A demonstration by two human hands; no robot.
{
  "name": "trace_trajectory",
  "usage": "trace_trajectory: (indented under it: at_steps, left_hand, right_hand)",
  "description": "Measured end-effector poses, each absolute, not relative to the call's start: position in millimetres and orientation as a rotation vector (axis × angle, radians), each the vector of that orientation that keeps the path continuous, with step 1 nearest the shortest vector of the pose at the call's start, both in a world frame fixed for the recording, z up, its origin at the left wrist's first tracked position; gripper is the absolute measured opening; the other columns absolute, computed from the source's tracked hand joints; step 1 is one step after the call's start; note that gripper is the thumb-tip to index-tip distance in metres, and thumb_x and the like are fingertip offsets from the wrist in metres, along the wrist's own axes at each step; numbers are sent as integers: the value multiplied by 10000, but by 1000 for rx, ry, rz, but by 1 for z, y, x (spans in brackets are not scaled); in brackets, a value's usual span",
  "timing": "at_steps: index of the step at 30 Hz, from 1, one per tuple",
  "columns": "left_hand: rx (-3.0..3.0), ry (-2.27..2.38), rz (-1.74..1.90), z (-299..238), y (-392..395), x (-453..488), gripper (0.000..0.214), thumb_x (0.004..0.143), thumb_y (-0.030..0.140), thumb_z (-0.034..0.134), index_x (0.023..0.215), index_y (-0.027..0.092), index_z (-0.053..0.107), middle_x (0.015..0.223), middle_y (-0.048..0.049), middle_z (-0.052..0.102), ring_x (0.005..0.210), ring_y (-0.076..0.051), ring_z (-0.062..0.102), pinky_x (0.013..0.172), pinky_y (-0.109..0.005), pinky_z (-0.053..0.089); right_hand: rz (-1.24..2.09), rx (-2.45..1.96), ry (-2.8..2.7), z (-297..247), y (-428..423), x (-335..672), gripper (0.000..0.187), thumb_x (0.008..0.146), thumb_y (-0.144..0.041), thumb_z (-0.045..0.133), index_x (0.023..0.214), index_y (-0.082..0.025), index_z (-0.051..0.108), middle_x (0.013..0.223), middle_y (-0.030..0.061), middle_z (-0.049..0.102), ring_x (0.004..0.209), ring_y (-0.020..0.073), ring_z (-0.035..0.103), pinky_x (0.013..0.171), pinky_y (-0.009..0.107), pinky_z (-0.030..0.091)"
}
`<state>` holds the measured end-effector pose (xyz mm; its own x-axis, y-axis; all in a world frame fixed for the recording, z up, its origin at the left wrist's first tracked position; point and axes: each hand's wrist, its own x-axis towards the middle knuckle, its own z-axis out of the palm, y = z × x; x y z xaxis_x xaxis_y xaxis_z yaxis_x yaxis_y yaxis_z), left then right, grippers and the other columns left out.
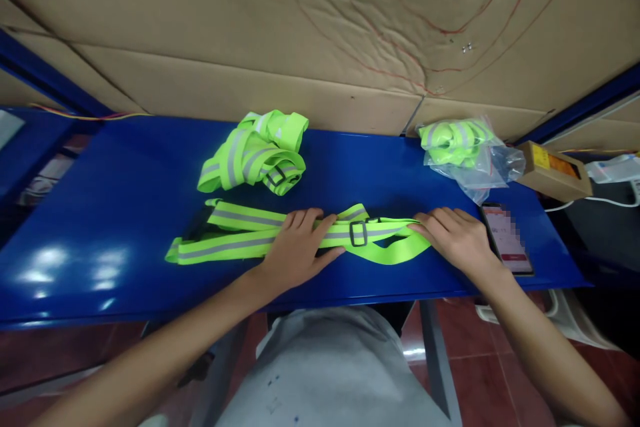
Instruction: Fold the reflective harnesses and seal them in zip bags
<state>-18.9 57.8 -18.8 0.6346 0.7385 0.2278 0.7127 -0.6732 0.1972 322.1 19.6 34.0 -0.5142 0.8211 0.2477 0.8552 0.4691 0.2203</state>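
Observation:
A neon-yellow reflective strap (pixel 220 250) with a grey stripe lies in long, roughly parallel lengths along the near part of the blue table. My left hand (pixel 295 250) rests flat on its middle, fingers together and thumb spread away. At the right end, my right hand (pixel 457 237) has its fingers closed on the gathered strap, and a loose loop hangs just below them. Between my hands, a black slide buckle (pixel 358 233) sits on the webbing. Something black, partly covered, lies among the lengths at the left.
Behind lies a heap of similar straps (pixel 250 153). At the back right are bagged straps (pixel 457 140) in clear plastic, beside a small cardboard box (pixel 555 170). A phone (pixel 507 240) lies right of my right hand. Cardboard (pixel 225 80) walls the blue table's (pixel 125 213) back.

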Motion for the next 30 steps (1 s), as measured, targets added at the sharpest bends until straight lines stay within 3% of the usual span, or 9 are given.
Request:
trace_trajectory:
  at_steps: [5,10,13,15,19,22,25,28,30]
  left_hand:
    - [2770,1182,471,-16,57,-19,577,1023,554,473,1407,133,566,1346,-189,573,1208,-354,549,1005,-485,429]
    - [2774,1191,457,-17,57,-19,604,1011,568,485,1416,125,553,1349,-190,572,1216,-359,545,1016,-493,420]
    - [2799,1159,480,-23,57,-21,582,991,496,515,1423,106,542,1346,-207,572,1212,-372,538,1014,-512,418]
    - [2810,1139,508,-26,57,-22,532,954,419,538,1372,91,573,1295,-216,592,1173,-380,545,1000,-532,427]
    - [2695,1154,524,-23,58,-23,439,874,303,593,1249,76,615,1207,-202,618,1107,-356,570,1001,-554,458]
    - [2510,1086,555,-9,54,-30,530,905,272,584,1405,112,512,1331,-188,572,1248,-316,557,1067,-496,488]
    - [2461,1119,681,10,44,-49,636,946,182,515,1557,173,340,1511,-183,461,1444,-278,456,1202,-474,412]
    - [2607,1433,793,30,30,-80,606,932,141,532,1523,197,408,1555,-186,432,1479,-332,422,1270,-604,250]
    - [2620,1639,742,41,23,-103,560,935,217,580,1483,198,468,1553,-192,448,1434,-371,467,1241,-643,268]
  right_hand:
    - [-236,-1580,-2630,18,17,333,517,1071,-327,487,1567,-187,446,1372,177,644,1209,294,643,983,444,512]
    - [-279,-1716,-2479,30,-21,292,741,998,-80,450,1678,-193,177,1713,221,219,1600,402,203,1225,708,260]
    - [-345,-1579,-2418,33,-35,217,726,1005,-144,476,1668,-88,185,1705,209,247,1634,356,36,1281,667,201]
    - [-255,-1375,-2546,24,-23,172,679,1047,-259,470,1651,-60,235,1704,163,276,1636,289,95,1321,539,221]
    - [58,-1493,-2523,-3,29,150,673,1078,-415,433,1578,31,365,1639,227,383,1562,327,337,1302,498,282]
    - [195,-1398,-2588,-10,48,167,622,1099,-367,390,1615,-26,321,1632,192,414,1517,283,427,1281,475,331]
    - [129,-1399,-2613,-7,48,175,547,1091,-229,358,1617,-77,347,1635,173,416,1514,290,432,1274,525,324]
    - [63,-1360,-2657,3,43,155,570,1037,-159,422,1586,-12,384,1641,218,384,1545,340,368,1293,558,267]
    - [67,-1256,-2660,8,42,129,584,1052,-215,425,1594,-7,365,1662,206,351,1555,332,349,1303,528,265]
